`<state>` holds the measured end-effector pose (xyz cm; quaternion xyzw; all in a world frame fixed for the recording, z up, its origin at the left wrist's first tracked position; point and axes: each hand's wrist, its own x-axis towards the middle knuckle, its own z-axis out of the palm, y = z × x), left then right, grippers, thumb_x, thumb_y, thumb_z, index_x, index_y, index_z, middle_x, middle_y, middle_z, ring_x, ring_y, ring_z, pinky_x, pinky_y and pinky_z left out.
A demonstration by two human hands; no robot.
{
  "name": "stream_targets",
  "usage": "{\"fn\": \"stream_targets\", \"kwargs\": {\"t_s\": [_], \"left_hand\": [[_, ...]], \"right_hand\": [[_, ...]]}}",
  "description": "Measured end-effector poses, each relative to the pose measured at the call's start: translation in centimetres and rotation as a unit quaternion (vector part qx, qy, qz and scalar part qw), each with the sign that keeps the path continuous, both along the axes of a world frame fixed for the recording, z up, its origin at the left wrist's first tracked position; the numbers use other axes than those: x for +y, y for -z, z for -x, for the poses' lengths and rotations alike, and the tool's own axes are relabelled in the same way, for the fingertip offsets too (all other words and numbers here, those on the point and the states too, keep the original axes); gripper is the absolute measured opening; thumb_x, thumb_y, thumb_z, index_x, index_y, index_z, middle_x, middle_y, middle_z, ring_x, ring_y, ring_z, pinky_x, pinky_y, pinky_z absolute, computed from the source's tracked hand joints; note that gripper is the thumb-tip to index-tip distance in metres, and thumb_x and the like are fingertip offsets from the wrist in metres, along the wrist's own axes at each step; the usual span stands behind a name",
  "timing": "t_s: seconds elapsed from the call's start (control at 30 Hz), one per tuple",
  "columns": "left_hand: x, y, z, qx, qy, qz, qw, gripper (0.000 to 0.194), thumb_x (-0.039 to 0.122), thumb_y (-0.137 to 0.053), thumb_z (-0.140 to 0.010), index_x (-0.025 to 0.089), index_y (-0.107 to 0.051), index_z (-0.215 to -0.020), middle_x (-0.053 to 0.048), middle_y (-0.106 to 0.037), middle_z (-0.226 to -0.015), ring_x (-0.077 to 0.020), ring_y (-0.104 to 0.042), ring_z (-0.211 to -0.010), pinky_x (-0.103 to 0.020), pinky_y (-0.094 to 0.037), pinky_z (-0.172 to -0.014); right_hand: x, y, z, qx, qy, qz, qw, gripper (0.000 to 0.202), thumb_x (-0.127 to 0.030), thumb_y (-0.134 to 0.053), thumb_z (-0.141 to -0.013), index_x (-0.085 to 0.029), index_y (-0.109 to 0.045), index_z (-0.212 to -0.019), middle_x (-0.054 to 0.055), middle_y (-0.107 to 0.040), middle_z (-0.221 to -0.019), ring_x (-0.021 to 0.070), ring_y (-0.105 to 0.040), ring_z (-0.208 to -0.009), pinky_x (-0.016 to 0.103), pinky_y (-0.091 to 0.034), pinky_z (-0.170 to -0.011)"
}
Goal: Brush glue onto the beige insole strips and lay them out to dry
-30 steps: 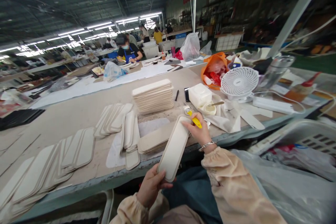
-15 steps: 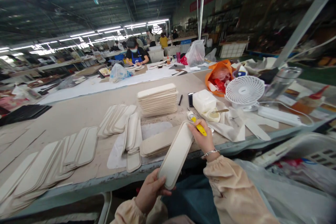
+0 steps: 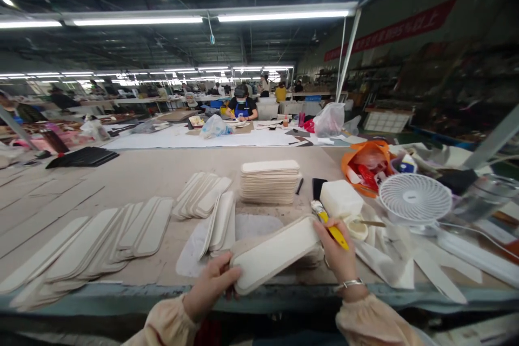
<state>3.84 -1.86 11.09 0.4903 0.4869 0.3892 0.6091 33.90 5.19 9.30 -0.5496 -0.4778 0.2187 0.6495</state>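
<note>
A long cream panel with rounded corners (image 3: 278, 251) is held tilted above the table's front edge. My left hand (image 3: 214, 282) is closed on its left end, thumb on top. My right hand (image 3: 337, 251) pinches its right end and also grips a yellow-handled brush (image 3: 335, 233), whose whitish head points up and away. Under and behind the panel lie more such pieces, partly hidden by it. A small fanned group of panels (image 3: 222, 221) rests on a white sheet (image 3: 259, 223) just beyond my left hand.
A tall, neat stack of panels (image 3: 270, 184) stands behind. More panels lie fanned out (image 3: 87, 246) at left. To the right are a white plastic container (image 3: 341, 198), a small fan (image 3: 416, 197), an orange bag (image 3: 348, 162) and scraps. A person (image 3: 242, 105) works across the table.
The panel has swung from steep to flatter and risen from below the table edge to over it, still in both hands. The view has levelled, shifting the scene right and down.
</note>
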Motion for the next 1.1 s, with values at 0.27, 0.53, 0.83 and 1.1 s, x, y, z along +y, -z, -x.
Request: {"fn": "stream_targets", "kwargs": {"t_s": [0.27, 0.53, 0.83, 1.1], "left_hand": [[14.4, -9.8, 0.9, 0.138, -0.103, -0.179, 0.969, 0.016, 0.027, -0.065, -0.078, 0.014, -0.059, -0.071, 0.003, -0.055, -0.047, -0.0074, -0.047, -0.041, -0.016, -0.035, -0.041], [27.3, -12.1, -0.2, 0.27, -0.161, -0.157, 0.936, 0.008, 0.02, -0.061, -0.08, 0.014, -0.062, -0.075, 0.003, -0.055, -0.05, -0.0102, -0.057, -0.048, -0.018, -0.041, -0.047], [30.0, -8.9, -0.2, 0.426, -0.194, -0.198, 0.861, 0.012, 0.024, -0.069, -0.074, 0.016, -0.07, -0.083, -0.009, -0.072, -0.088, -0.025, -0.066, -0.093, -0.034, -0.049, -0.087], [19.1, -2.4, 0.9, 0.341, -0.164, -0.365, 0.851, 0.035, 0.036, -0.055, -0.089, 0.017, -0.061, -0.117, -0.011, -0.061, -0.119, -0.0181, -0.064, -0.093, -0.034, -0.054, -0.087]], "right_hand": [[11.6, -8.3, 0.1, -0.171, 0.027, -0.065, 0.983, 0.037, -0.057, -0.065, -0.075, -0.023, -0.051, -0.082, -0.002, -0.056, -0.071, 0.0153, -0.049, -0.062, 0.029, -0.04, -0.063], [22.0, -10.5, -0.1, -0.266, 0.08, 0.024, 0.96, 0.031, -0.053, -0.062, -0.07, -0.024, -0.052, -0.079, 0.001, -0.059, -0.068, 0.0205, -0.054, -0.067, 0.031, -0.038, -0.065], [23.7, -7.5, -0.4, -0.405, 0.074, 0.114, 0.904, 0.027, -0.047, -0.059, -0.08, -0.023, -0.059, -0.093, 0.003, -0.057, -0.066, 0.0216, -0.052, -0.06, 0.032, -0.034, -0.06], [12.1, -6.6, -3.0, -0.304, 0.039, -0.01, 0.952, 0.038, -0.058, -0.055, -0.084, -0.021, -0.06, -0.09, 0.004, -0.065, -0.081, 0.0177, -0.058, -0.068, 0.029, -0.041, -0.064]]}}
